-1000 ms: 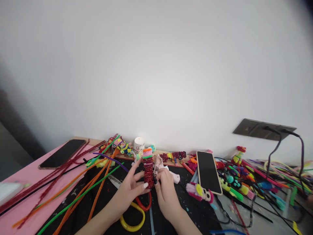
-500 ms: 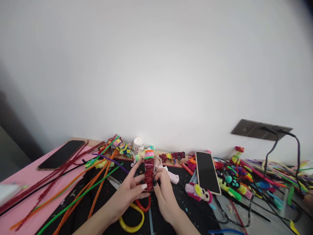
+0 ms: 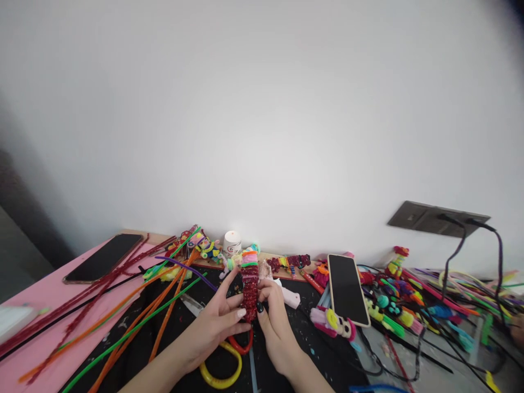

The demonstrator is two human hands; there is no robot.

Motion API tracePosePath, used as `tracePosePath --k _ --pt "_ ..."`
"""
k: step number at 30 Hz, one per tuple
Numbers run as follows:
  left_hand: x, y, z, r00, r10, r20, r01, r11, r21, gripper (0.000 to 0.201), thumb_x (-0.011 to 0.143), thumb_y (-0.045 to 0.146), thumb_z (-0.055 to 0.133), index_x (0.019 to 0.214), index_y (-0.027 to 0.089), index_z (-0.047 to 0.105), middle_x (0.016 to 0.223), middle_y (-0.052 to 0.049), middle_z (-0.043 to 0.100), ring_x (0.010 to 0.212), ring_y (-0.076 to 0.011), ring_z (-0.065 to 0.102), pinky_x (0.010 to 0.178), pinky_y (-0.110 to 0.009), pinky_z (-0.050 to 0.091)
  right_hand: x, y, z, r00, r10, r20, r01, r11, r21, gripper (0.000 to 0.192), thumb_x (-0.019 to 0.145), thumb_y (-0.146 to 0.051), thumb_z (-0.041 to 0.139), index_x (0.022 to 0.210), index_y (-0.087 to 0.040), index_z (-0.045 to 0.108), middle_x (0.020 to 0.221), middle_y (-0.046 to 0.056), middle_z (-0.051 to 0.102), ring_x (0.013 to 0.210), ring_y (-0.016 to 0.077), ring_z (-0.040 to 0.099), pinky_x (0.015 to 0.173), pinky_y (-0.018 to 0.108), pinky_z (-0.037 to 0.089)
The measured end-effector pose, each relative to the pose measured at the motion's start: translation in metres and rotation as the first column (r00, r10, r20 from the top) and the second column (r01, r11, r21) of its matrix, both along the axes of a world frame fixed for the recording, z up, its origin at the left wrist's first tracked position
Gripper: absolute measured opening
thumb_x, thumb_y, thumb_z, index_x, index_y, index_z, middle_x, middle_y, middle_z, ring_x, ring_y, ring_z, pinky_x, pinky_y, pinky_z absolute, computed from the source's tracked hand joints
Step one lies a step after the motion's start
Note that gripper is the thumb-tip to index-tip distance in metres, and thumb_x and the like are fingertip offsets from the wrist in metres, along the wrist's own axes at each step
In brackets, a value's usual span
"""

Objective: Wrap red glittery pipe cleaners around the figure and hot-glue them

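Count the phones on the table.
2: one phone lies on the pink mat at far left, the other phone right of the hands. Clutter may hide more.

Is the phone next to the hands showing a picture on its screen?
No, the phone lying to the right of the right hand has a plain dark screen with nothing lit up on it.

A fuzzy red stick toy (image 3: 249, 289) with bright bands on top is held upright between the left hand (image 3: 216, 326) and the right hand (image 3: 275, 322), with fingers pinched on both sides of it. Under the hands, a yellow ring (image 3: 223, 367) is seen on the black mat (image 3: 172, 333). Long orange and green fuzzy sticks (image 3: 155, 311) are spread to the left. A phone (image 3: 347, 288) is laid to the right, and another phone (image 3: 104, 264) on the pink sheet (image 3: 36, 305).
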State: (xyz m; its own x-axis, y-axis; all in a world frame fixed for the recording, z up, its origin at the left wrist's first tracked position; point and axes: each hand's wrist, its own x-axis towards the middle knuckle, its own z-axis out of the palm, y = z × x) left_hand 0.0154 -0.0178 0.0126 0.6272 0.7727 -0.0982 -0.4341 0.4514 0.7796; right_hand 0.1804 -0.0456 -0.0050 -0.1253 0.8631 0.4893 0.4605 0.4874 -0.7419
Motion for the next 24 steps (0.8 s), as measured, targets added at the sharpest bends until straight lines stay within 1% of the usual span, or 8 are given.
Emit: tracePosePath --k 4,10,16,21,24 --pt "0.0005 -0.0001 -0.0016 1.0 -0.004 0.012 0.004 1.0 -0.002 0.096 0.081 0.021 0.063 0.142 0.039 -0.009 0.125 -0.009 0.058 0.097 -0.0191 0.061 0.083 -0.035 0.045 0.0 0.0006 -0.0011 1.0 -0.012 0.008 0.011 1.0 0.015 0.01 0.091 -0.019 0.034 0.093 -0.02 0.044 0.109 0.01 0.049 0.106 0.0226 0.047 0.093 0.042 0.04" --pt "-0.0003 0.0001 -0.0042 1.0 0.022 -0.008 -0.022 1.0 -0.008 0.09 0.082 0.017 0.061 0.143 0.039 0.0 0.125 -0.009 0.058 0.096 -0.0188 0.061 0.082 -0.036 0.045 0.0 0.0008 -0.0027 0.999 -0.018 0.031 0.018 1.0 0.008 0.009 0.091 -0.019 0.034 0.093 -0.02 0.043 0.11 0.009 0.049 0.105 0.0211 0.048 0.092 0.042 0.041" --pt "0.0034 0.0003 -0.0008 0.999 0.052 -0.003 -0.052 0.998 -0.027 0.099 0.078 0.018 0.065 0.144 0.035 -0.007 0.123 -0.011 0.06 0.098 -0.0217 0.062 0.08 -0.035 0.045 0.0012 0.0014 -0.0045 0.997 -0.05 0.059 0.05 0.999 0.008 0.009 0.092 -0.019 0.036 0.094 -0.021 0.045 0.111 0.007 0.049 0.107 0.0204 0.048 0.094 0.039 0.041" --pt "0.0045 0.0013 -0.0038 0.998 0.057 0.019 -0.057 0.998 -0.011 0.097 0.077 0.021 0.067 0.144 0.037 -0.002 0.126 -0.01 0.058 0.094 -0.0197 0.062 0.079 -0.034 0.044 0.0029 0.0022 -0.0046 0.995 -0.054 0.084 0.054 0.999 -0.006 0.012 0.094 -0.024 0.037 0.1 -0.022 0.046 0.117 0.008 0.046 0.114 0.0217 0.043 0.098 0.04 0.038" --pt "0.0039 0.0018 -0.0058 0.998 0.057 0.021 -0.057 0.998 -0.001 0.095 0.078 0.021 0.066 0.143 0.039 -0.001 0.129 -0.01 0.056 0.096 -0.0195 0.061 0.08 -0.034 0.044 0.0034 0.0018 -0.0047 0.992 -0.06 0.11 0.063 0.998 -0.019 0.014 0.094 -0.025 0.038 0.103 -0.022 0.048 0.121 0.008 0.045 0.118 0.0226 0.041 0.1 0.041 0.035"
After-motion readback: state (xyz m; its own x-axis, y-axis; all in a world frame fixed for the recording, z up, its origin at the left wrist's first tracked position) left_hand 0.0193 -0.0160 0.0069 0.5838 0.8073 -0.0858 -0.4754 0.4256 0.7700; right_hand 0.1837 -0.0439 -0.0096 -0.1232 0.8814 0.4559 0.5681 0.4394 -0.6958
